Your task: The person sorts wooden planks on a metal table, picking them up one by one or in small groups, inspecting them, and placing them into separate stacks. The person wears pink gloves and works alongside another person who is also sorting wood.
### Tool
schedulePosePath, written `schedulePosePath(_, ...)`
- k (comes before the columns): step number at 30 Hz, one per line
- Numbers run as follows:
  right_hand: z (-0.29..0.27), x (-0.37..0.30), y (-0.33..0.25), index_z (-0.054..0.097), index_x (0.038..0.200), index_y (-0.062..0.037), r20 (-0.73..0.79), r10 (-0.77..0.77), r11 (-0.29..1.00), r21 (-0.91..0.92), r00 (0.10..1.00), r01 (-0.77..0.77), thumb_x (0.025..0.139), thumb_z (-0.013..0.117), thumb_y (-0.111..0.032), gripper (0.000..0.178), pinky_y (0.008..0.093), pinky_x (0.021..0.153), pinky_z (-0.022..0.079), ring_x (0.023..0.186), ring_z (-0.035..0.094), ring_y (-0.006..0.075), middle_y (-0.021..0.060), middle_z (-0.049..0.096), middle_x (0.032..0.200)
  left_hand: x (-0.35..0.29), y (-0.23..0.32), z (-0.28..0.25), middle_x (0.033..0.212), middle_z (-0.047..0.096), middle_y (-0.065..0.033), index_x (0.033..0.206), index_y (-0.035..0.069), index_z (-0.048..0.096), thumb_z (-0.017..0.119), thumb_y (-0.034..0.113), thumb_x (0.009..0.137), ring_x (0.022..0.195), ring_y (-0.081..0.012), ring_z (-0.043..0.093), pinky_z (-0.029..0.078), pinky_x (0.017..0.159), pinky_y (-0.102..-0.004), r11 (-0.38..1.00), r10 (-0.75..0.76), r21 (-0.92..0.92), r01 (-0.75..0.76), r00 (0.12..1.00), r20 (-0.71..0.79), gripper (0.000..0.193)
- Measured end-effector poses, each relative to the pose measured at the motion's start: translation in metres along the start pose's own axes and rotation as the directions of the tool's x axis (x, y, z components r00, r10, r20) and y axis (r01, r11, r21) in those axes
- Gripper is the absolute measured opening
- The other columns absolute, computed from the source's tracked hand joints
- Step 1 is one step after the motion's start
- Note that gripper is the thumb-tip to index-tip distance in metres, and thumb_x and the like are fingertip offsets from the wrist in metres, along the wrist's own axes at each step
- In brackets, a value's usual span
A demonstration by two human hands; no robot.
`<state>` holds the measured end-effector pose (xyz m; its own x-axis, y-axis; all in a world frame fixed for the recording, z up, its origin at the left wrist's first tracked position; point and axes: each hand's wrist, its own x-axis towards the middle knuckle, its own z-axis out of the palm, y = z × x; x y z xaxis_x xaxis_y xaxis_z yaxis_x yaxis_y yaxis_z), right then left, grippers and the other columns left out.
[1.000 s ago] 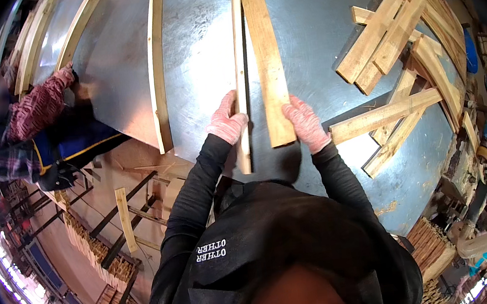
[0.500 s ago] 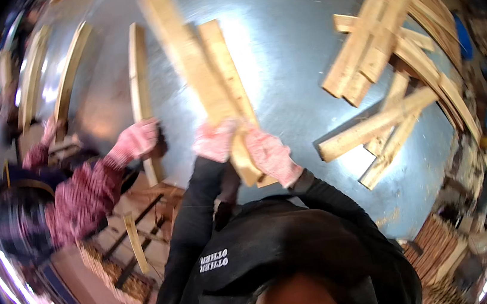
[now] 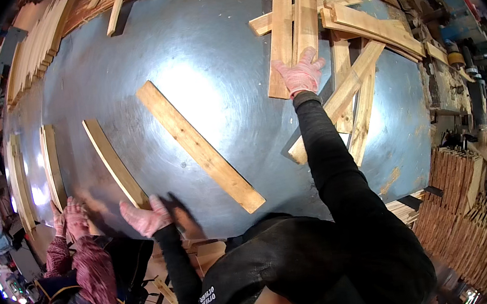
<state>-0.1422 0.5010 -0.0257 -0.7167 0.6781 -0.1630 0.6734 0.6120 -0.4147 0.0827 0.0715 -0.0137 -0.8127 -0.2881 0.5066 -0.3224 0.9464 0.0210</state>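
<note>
My left hand (image 3: 146, 217), in a pink-and-white knit glove, is open with its fingers apart, beside the near end of a wooden board (image 3: 114, 164) on the metal tabletop (image 3: 214, 53). To the right of that board, a second wooden board (image 3: 201, 148) lies slantwise, touched by neither hand. My right hand (image 3: 302, 73), gloved alike, reaches far out at the right. Its spread fingers rest across two long boards (image 3: 282, 18) lying side by side on the pile. Whether the fingertips curl round an edge is hidden.
Crossed boards (image 3: 357, 97) lie below and right of my right hand. A co-worker's gloved hands (image 3: 74, 218) are at another board (image 3: 53, 167) on the left. Rows of stacked slats (image 3: 42, 46) stand at the far left, and bundled slats (image 3: 460, 211) at the near right.
The board that both my hands held has been let go. My hands have parted, the left moving left and the right out to the pile. The view has turned rightward.
</note>
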Motion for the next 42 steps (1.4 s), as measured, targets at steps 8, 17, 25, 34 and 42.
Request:
schedulePosePath(8, 0.009, 0.027, 0.052, 0.017, 0.155, -0.0205, 0.135, -0.124, 0.976, 0.195, 0.983, 0.096, 0.081, 0.071, -0.045, 0.095, 0.0472, 0.097, 0.046, 0.113, 0.058, 0.0443, 0.0331, 0.055, 0.125, 0.045, 0.302, 0.061, 0.134, 0.049, -0.0277, 0.142, -0.003, 0.036, 0.077, 0.033, 0.072, 0.128, -0.0389, 0.046, 0.036, 0.109, -0.0427, 0.716, 0.470, -0.697, 0.049, 0.704, 0.532, 0.089)
schedulePosePath(17, 0.007, 0.023, 0.113, 0.018, 0.154, -0.0091, 0.171, -0.226, 0.844, 0.527, 0.959, 0.105, 0.077, 0.076, -0.051, 0.106, 0.0415, 0.107, 0.039, 0.129, 0.050, 0.0360, 0.0223, 0.049, 0.142, 0.047, 0.374, 0.120, 0.123, 0.050, -0.0203, 0.140, 0.010, 0.034, 0.071, 0.032, 0.079, 0.104, -0.0338, 0.057, 0.051, 0.080, -0.0471, 0.824, 0.531, -0.492, -0.280, 0.685, 0.500, 0.074)
schedulePosePath(25, 0.009, 0.018, 0.046, 0.012, 0.152, -0.0076, 0.117, -0.230, 0.973, 0.006, 0.966, 0.231, 0.069, 0.078, -0.035, 0.111, 0.0494, 0.098, 0.045, 0.118, 0.051, 0.0427, 0.0258, 0.048, 0.130, 0.079, 0.264, 0.061, 0.112, 0.062, -0.0204, 0.134, -0.005, 0.044, 0.057, 0.024, 0.091, 0.085, -0.0243, 0.067, 0.060, 0.065, -0.0344, -0.502, 0.703, -0.055, 0.863, 0.445, 0.555, 0.054)
schedulePosePath(34, 0.015, 0.008, 0.050, 0.017, 0.152, -0.0070, 0.031, -0.283, 0.959, -0.025, 0.959, 0.283, 0.070, 0.071, -0.030, 0.101, 0.0490, 0.104, 0.040, 0.122, 0.049, 0.0455, 0.0325, 0.046, 0.133, 0.074, 0.083, 0.031, 0.114, 0.059, -0.0186, 0.132, -0.003, 0.046, 0.059, 0.018, 0.088, 0.100, -0.0275, 0.064, 0.059, 0.081, -0.0436, -0.543, 0.190, -0.619, 0.568, 0.801, 0.568, 0.050)
schedulePosePath(42, 0.009, -0.011, 0.039, 0.019, 0.152, -0.0070, 0.099, -0.281, 0.953, -0.089, 0.954, 0.290, 0.071, 0.082, -0.038, 0.107, 0.0461, 0.109, 0.037, 0.130, 0.043, 0.0448, 0.0324, 0.040, 0.141, 0.087, -0.072, 0.122, 0.106, 0.068, -0.0185, 0.119, 0.012, 0.052, 0.048, 0.048, 0.093, 0.097, -0.0404, 0.066, 0.050, 0.087, -0.0518, 0.750, -0.503, -0.086, 0.656, 0.650, 0.569, 0.044)
